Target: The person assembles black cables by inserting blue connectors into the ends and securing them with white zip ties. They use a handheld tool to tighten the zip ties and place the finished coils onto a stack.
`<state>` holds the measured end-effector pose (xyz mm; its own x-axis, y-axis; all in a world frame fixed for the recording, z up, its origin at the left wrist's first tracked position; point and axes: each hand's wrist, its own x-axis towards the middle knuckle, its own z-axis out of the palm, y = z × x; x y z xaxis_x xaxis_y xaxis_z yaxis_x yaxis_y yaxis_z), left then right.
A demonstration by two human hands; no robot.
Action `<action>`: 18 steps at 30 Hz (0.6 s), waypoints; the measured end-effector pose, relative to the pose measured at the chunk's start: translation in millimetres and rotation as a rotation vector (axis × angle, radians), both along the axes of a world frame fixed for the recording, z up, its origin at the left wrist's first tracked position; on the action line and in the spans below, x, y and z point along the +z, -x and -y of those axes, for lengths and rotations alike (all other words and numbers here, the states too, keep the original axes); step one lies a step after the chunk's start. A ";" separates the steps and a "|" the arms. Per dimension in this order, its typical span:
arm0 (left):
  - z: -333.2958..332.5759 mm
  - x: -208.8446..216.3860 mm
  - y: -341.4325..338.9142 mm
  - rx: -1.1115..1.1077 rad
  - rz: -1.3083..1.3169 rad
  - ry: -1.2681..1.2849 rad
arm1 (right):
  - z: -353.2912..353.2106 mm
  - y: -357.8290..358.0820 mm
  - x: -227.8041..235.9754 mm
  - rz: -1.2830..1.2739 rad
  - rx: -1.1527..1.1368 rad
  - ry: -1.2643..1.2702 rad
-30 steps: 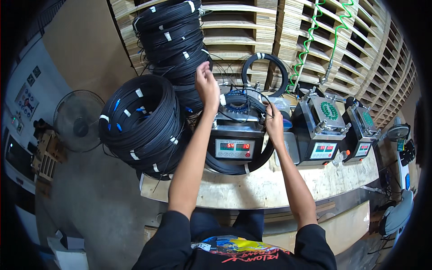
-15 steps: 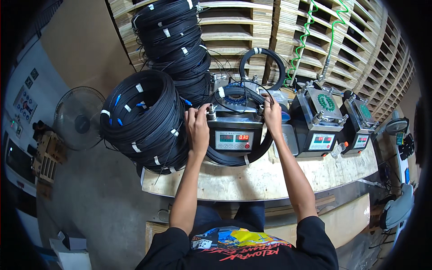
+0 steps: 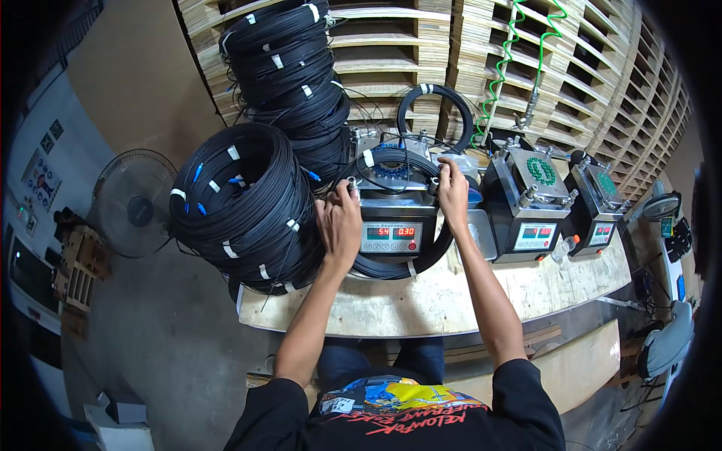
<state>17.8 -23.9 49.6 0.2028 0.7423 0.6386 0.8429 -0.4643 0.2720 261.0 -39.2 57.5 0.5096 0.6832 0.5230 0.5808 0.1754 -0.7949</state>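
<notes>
Black, thin-stranded cable is wound into a round coil (image 3: pixel 392 272) bound with white ties (image 3: pixel 411 267); it loops about the leftmost machine (image 3: pixel 392 213), crossing its steel top at twelve o'clock and curving below its pale, red-lit display (image 3: pixel 392 237) at six. With that boxy, dark-fronted machine as the clock's centre, cylindrical stacks of cable (image 3: pixel 244 244) stand at nine and eleven, blue connectors (image 3: pixel 312 175) poking out. Two similar machines (image 3: pixel 530 209), topped with rings of green pieces (image 3: pixel 541 171), sit at three. The machines rest on a bench (image 3: pixel 451 308) of pale, scuffed wood.

Both forearms reach up from six o'clock, elbows spread. The left hand (image 3: pixel 342 225), back upward, is at nine, its bent fingers at a metal knob (image 3: pixel 351 184); whether they grip it, I cannot tell. The right hand (image 3: pixel 453 197) is raised at two, fingers curved beside the coil's edge; their grip is likewise unclear.
</notes>
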 end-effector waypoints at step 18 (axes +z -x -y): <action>0.7 1.1 14.9 -0.359 0.274 -0.039 | 46.2 23.8 -31.5 -0.150 -0.065 -0.143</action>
<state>2.9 -24.6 50.7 0.2625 0.6304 0.7306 0.5257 -0.7283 0.4395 237.2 -85.4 26.1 0.6295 0.5706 0.5274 0.4718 0.2586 -0.8429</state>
